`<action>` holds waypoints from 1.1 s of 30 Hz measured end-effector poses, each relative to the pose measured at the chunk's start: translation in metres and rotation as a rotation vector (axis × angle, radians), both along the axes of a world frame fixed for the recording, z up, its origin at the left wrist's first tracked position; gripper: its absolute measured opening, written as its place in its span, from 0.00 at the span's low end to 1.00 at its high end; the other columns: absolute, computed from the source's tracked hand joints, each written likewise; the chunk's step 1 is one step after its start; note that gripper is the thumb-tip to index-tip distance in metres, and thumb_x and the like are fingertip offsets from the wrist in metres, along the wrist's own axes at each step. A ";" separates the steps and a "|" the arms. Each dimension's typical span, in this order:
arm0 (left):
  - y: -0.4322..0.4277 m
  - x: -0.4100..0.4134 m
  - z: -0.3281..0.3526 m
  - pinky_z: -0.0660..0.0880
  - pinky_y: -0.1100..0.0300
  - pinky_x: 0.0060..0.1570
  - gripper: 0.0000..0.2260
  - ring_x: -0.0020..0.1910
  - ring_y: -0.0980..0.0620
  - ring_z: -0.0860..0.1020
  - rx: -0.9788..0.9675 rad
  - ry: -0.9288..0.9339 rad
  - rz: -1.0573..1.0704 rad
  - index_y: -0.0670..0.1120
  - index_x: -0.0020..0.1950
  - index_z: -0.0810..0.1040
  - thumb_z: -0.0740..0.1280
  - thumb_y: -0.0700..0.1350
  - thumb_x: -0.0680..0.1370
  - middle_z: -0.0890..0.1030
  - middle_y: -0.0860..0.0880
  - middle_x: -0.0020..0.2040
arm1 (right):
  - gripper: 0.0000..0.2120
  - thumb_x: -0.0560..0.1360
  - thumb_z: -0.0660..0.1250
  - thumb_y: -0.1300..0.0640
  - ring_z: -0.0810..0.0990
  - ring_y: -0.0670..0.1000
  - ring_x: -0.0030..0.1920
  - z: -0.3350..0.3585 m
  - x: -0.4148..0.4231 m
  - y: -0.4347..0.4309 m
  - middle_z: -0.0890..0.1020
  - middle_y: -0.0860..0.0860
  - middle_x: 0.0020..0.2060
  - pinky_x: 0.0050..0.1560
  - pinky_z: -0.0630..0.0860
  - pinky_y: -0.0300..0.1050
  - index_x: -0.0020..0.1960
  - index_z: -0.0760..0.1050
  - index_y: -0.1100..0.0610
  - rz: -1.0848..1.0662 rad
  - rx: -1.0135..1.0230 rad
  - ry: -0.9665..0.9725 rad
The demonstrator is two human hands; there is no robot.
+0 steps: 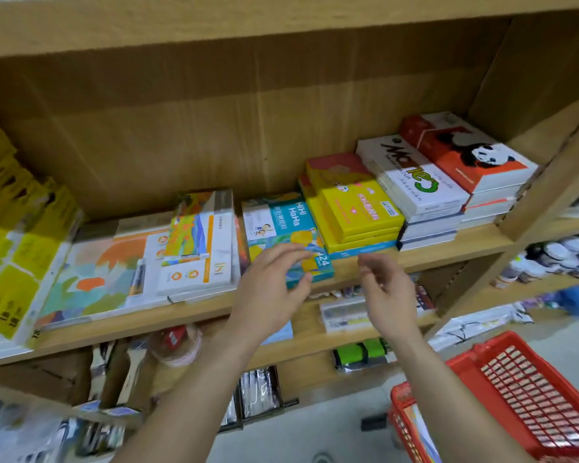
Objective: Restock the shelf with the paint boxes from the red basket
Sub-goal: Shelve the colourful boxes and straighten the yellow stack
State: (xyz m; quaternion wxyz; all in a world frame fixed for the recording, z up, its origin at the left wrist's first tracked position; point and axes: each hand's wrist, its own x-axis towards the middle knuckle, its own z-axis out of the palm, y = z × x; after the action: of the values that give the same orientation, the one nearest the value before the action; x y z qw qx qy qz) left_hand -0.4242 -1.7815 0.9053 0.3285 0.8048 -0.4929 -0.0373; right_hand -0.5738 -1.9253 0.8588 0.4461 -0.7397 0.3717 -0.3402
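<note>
Two hands reach up past the red basket (465,365), low on the right. The left hand (268,295) pinches the front end of the teal paint box (281,222), at the shelf (448,248) edge. The right hand (385,292) hangs loose just beside it, holding nothing. Yellow boxes (358,208) sit past its fingers, white boxes (198,248) left. Above is open room.

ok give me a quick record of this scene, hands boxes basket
left hand: pinches front edge of the teal box on the shelf
right hand: holds nothing, fingers loosely curled, before the yellow boxes
yellow boxes: stacked, right of the teal box
red basket: lower right, below shelf level
</note>
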 end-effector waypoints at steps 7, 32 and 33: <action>-0.101 0.011 -0.003 0.69 0.48 0.67 0.43 0.71 0.44 0.68 0.330 -0.082 0.097 0.50 0.77 0.61 0.74 0.63 0.69 0.70 0.47 0.72 | 0.21 0.81 0.61 0.59 0.76 0.54 0.68 0.010 -0.009 -0.037 0.82 0.51 0.66 0.65 0.74 0.46 0.74 0.73 0.59 0.054 -0.087 0.295; -0.105 0.026 -0.024 0.79 0.53 0.58 0.29 0.59 0.55 0.80 -0.187 -0.029 0.155 0.57 0.65 0.80 0.74 0.66 0.66 0.77 0.57 0.67 | 0.33 0.69 0.75 0.50 0.71 0.63 0.64 0.028 0.021 -0.082 0.75 0.57 0.69 0.65 0.69 0.54 0.72 0.74 0.55 -0.105 -0.787 0.227; -0.105 0.025 -0.022 0.77 0.56 0.58 0.29 0.60 0.57 0.78 -0.135 -0.042 0.170 0.58 0.64 0.79 0.75 0.66 0.66 0.76 0.58 0.67 | 0.30 0.70 0.75 0.50 0.72 0.62 0.64 0.026 0.019 -0.084 0.76 0.55 0.68 0.65 0.70 0.54 0.71 0.76 0.54 -0.110 -0.803 0.243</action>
State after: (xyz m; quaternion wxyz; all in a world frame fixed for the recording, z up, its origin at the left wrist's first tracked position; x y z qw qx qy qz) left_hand -0.3996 -1.8862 0.8830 0.3737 0.8202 -0.4312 0.0409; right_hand -0.5544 -2.0095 0.8849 0.0564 -0.8686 0.2985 -0.3915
